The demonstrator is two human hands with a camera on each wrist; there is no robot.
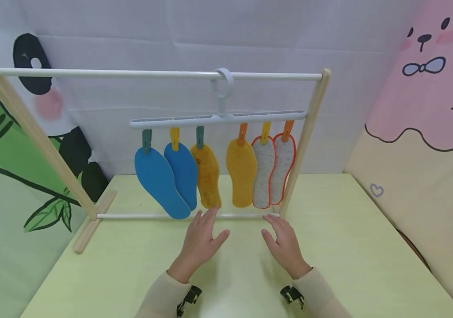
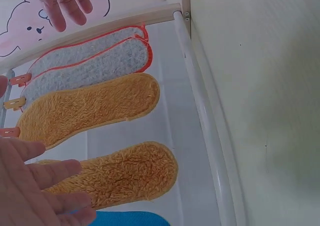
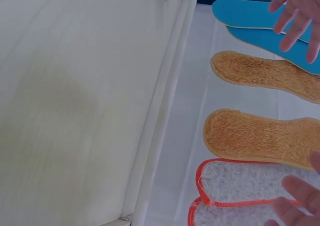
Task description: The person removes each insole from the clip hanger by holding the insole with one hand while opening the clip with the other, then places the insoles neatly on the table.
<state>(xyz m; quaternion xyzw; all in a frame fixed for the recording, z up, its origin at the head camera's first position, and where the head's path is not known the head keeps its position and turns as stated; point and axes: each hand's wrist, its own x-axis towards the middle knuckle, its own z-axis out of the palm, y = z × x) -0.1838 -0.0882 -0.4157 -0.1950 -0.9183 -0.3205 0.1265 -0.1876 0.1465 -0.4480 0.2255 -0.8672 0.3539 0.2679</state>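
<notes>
Several insoles hang by clothespins from a white hanger (image 1: 178, 120): two blue insoles (image 1: 156, 181), a fuzzy brown insole (image 1: 209, 176), a yellow-brown insole (image 1: 242, 174) and two grey insoles (image 1: 263, 176) edged in red. My left hand (image 1: 200, 243) is below the fuzzy brown insole, fingers extended and thumb apart, holding nothing. To its right, my right hand (image 1: 283, 247) is raised below the grey insoles with relaxed fingers and nothing in them. In the left wrist view the left hand (image 2: 35, 191) overlaps a brown insole (image 2: 135, 173); whether they touch I cannot tell.
The hanger hooks over the top white bar (image 1: 111, 73) of a rack with wooden side posts (image 1: 306, 141). A lower white bar (image 1: 131, 216) runs behind the hands. The rack stands on a pale yellow table (image 1: 349, 247), with printed cloth walls (image 1: 409, 110) around it.
</notes>
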